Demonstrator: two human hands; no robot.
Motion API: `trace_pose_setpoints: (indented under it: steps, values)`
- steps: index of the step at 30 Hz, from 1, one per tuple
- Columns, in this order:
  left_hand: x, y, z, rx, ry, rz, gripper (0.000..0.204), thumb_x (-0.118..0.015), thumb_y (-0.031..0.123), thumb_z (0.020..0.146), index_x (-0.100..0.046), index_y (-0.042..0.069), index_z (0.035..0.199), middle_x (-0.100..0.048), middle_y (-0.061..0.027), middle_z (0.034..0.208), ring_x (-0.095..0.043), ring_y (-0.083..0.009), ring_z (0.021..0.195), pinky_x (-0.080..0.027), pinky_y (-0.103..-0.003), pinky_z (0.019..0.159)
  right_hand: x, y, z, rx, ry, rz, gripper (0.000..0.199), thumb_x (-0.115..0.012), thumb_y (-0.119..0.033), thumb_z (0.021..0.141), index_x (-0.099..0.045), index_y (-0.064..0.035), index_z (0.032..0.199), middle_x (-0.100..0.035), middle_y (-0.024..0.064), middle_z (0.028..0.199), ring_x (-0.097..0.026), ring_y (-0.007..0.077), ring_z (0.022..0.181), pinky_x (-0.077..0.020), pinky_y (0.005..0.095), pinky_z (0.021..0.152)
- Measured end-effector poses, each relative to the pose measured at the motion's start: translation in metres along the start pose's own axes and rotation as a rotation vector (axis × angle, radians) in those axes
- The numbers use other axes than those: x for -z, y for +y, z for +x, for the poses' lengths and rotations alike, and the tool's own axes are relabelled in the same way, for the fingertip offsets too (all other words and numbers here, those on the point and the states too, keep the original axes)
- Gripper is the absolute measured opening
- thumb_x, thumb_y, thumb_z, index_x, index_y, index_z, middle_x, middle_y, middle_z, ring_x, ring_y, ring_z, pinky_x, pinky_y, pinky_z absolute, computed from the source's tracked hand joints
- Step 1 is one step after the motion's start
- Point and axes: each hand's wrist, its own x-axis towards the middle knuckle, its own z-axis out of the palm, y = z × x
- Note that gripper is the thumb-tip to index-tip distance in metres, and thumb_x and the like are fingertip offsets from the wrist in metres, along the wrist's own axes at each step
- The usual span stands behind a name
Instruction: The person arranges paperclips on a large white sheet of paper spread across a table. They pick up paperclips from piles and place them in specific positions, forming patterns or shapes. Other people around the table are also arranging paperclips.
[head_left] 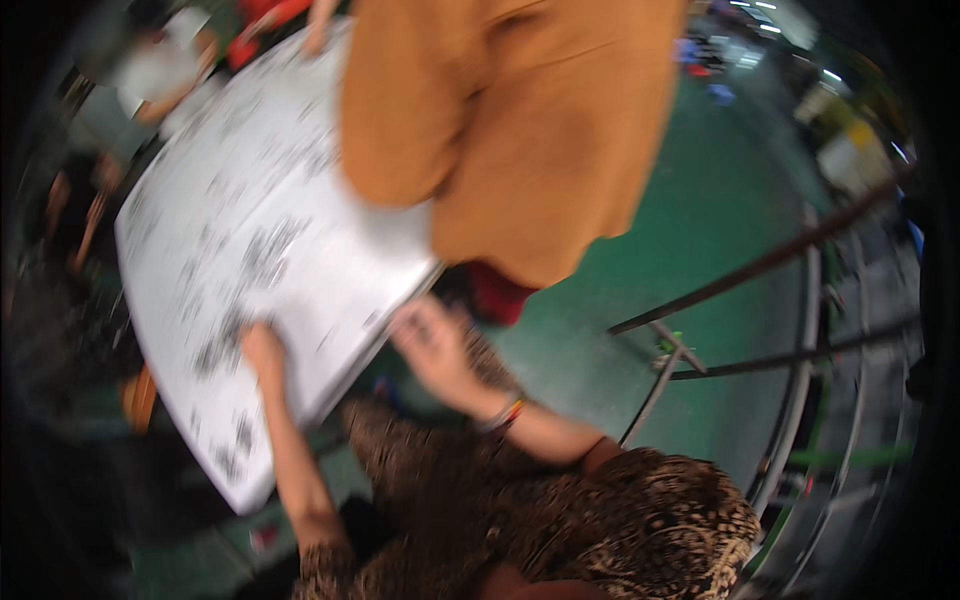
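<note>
- We are seeing a white desk [365, 280] stretching away on our left, with small dark pieces [270, 250] lying scattered and in loose clusters across its top.
- Our left hand [262, 350] is hanging low over the desk beside one of these clusters, its fingers pointing down; blur is keeping us from telling whether they are gripping a piece.
- Our right hand [435, 345] is hovering at the near right edge of the desk, its fingers pointing toward that edge; blur is hiding whether they are holding or touching anything.
- A bracelet [510, 412] is circling our right wrist, and we are wearing brown patterned clothing [660, 500].
- A person in mustard clothing [540, 130] is standing close in front of us, covering part of the desk.
- A person in a white top [160, 75] is working at the far left side.
- Dark metal bars [770, 262] are standing on our right above the green floor [715, 200].
</note>
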Motion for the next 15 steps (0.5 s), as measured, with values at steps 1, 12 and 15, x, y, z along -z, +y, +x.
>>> trace_pose_setpoints:
  steps: [1,12,15]
  values:
    - [0.004,-0.001,-0.004,0.070,0.026,-0.047,0.012,-0.058,0.008,0.081,-0.067,0.001,0.079,-0.062,-0.0234,0.084,-0.063,-0.0393,0.076,-0.051,-0.046,0.070,0.005,0.002,0.002,0.036,-0.032,-0.063,0.008,-0.057,-0.011,0.095,-0.055,-0.0037,0.092,-0.050,-0.0019,0.086,-0.048,0.0059,0.080,-0.0432,0.0217,0.072]
    - [0.038,0.018,-0.014,0.328,0.008,-0.295,0.018,-0.061,0.019,0.082,-0.072,0.005,0.085,-0.068,-0.0229,0.083,-0.066,-0.0394,0.082,-0.052,-0.048,0.075,0.008,0.011,-0.007,-0.088,0.012,0.036,0.003,-0.058,-0.003,0.093,-0.057,-0.0016,0.092,-0.051,-0.0033,0.083,-0.044,0.0028,0.074,-0.0379,0.0187,0.065]
    - [0.048,0.007,-0.018,0.331,-0.014,-0.503,0.019,-0.063,0.018,0.080,-0.072,0.002,0.088,-0.069,-0.0211,0.083,-0.067,-0.0368,0.080,-0.052,-0.045,0.075,0.007,0.012,-0.008,-0.084,0.024,0.024,0.002,-0.058,-0.002,0.093,-0.058,-0.0017,0.090,-0.051,-0.0036,0.085,-0.045,0.0028,0.075,-0.0381,0.0179,0.068]
